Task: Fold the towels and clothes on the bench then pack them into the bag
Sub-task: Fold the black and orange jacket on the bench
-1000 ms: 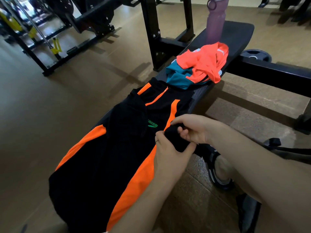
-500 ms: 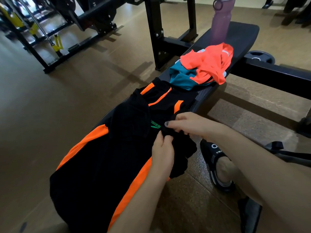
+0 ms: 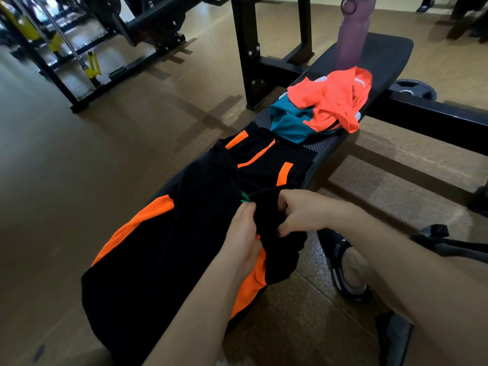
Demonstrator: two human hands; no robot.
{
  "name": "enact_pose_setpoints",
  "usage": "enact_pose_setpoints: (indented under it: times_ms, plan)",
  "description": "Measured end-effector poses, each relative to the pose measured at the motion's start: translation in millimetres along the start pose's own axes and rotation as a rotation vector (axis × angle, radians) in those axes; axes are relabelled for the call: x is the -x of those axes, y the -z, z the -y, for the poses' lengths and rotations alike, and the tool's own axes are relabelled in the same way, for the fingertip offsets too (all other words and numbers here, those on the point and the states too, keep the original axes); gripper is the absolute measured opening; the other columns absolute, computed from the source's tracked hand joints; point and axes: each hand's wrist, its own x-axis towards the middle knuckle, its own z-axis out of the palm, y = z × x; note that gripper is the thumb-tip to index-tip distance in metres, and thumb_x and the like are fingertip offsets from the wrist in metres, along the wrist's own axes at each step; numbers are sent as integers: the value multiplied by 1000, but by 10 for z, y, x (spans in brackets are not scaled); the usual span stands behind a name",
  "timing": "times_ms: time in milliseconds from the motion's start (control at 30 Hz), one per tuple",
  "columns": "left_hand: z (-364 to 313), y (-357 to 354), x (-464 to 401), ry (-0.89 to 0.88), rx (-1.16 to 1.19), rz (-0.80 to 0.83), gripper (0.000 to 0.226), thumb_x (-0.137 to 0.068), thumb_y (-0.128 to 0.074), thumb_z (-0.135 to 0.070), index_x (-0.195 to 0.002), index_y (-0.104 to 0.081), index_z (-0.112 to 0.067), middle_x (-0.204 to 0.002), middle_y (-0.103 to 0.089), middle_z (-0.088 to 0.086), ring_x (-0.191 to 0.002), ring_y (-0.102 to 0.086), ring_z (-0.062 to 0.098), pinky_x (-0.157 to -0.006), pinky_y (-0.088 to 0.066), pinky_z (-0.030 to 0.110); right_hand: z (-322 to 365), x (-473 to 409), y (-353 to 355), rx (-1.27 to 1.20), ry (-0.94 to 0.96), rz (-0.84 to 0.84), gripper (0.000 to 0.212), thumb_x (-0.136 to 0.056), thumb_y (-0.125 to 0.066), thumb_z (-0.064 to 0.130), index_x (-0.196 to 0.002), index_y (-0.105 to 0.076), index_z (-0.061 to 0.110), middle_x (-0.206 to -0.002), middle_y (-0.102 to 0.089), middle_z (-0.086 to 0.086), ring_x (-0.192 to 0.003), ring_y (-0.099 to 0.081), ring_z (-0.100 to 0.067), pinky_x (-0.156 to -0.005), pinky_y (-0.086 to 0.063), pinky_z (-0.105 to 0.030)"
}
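A black shirt with orange panels (image 3: 169, 249) lies spread along the near half of the black bench (image 3: 383, 56). Its right sleeve is pulled inward over the body. My left hand (image 3: 244, 233) pinches the sleeve fabric near the green logo. My right hand (image 3: 301, 212) grips the same black sleeve from the right side. Farther along the bench lies a crumpled pile: a bright orange garment (image 3: 332, 99) on top of a teal one (image 3: 287, 122). No bag can be told apart for sure.
A purple water bottle (image 3: 352, 33) stands on the bench's far end. A black rack upright (image 3: 248, 48) rises left of the bench. A weight plate (image 3: 412, 89) lies on the floor at right. My shoe (image 3: 346, 268) and black straps (image 3: 449, 244) are to the right.
Both hands have carried the black sleeve from the bench's right edge inward over the shirt body, covering more of the orange side panel. The camera has shifted slightly.
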Motion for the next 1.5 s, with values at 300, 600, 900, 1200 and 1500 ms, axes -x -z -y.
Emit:
enact_pose_setpoints:
  times_ms: [300, 600, 900, 1200, 1500]
  plan:
    - [69, 207, 315, -347, -601, -23, 85, -69, -56, -88, -133, -40, -34, -130, -44, -9, -120, -51, 10, -101, -50, 37, 180, -127, -93, -1259, -15, 143, 33, -95, -58, 2, -67, -50, 20, -56, -53, 4, -50, -54, -7, -49, -45, -19]
    - [-75, 445, 131, -168, -217, -297, 17, -98, -52, -20, -96, -69, -21, -95, -72, 9, -97, -69, 29, -93, -53, 52, 268, -205, -143, -1322, -30, 107, 51, -99, -52, 2, -145, -39, 21, -106, -73, -20, -88, -76, -27, -72, -61, -34]
    - [-600, 1091, -408, 103, 70, -182, 40, -106, -33, -28, -134, -58, -15, -130, -68, 13, -115, -65, 32, -95, -52, 49, 114, -280, -274, -146, 169, -88, 65, -95, -50, 8, -153, -28, 26, -120, -61, 0, -96, -62, -12, -81, -55, -30]
    - [-297, 1028, -382, -58, -593, -170, 60, -88, -75, -21, -132, -36, -16, -125, -59, 9, -100, -69, 23, -78, -64, 41, 54, -404, -348, 73, 162, -298, 73, -93, -60, 15, -153, -20, 25, -132, -36, -6, -91, -58, -28, -74, -51, -38]
    - [-452, 1126, -492, -248, -720, -195, 46, -96, -56, 1, -134, -43, -21, -135, -57, 11, -94, -68, 20, -75, -61, 37, -28, -578, -122, 292, 16, -647, 25, -95, -54, 11, -119, -48, 10, -113, -48, -14, -89, -59, -41, -64, -34, -37]
